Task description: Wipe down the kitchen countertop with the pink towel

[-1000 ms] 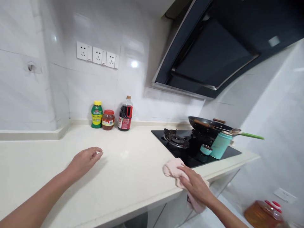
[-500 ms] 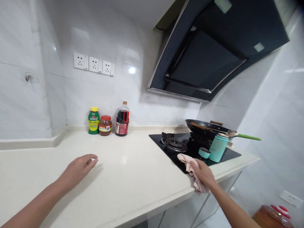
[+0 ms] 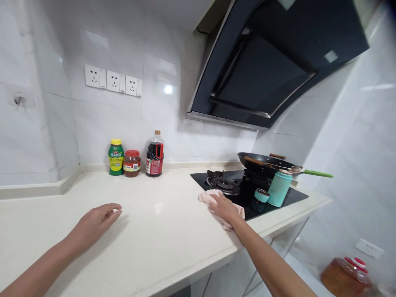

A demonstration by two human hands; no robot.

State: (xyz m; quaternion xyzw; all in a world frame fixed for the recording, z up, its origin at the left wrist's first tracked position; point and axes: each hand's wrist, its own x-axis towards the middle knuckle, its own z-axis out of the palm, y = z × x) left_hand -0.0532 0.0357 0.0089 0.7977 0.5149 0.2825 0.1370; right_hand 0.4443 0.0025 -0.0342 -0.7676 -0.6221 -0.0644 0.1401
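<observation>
My right hand [image 3: 223, 207] presses a pale pink cloth [image 3: 206, 196] down across the left edge of the black gas stove [image 3: 198, 176] and the white countertop [image 3: 161, 239] beside it. The cloth spreads out on both sides of my fingers. Over the counter at the left, my left hand [image 3: 97, 222] holds nothing; its fingers are slightly curled, with the thumb apart from them. To the right of the cloth, a small turquoise cup-like lid [image 3: 261, 195] and a turquoise canister [image 3: 280, 188] stand on the stove.
Against the wall stand a green bottle with a yellow cap [image 3: 116, 159], a red-lidded jar [image 3: 131, 164] and a dark sauce bottle [image 3: 155, 156]. A wok [image 3: 256, 159] sits on the rear right burner, a green-handled utensil [image 3: 318, 173] across it. The range hood [image 3: 266, 70] slants overhead.
My right hand has moved left and forward with the cloth, from the stove's front corner to its left edge. The cloth lies more spread out. My left hand stays nearly where it was.
</observation>
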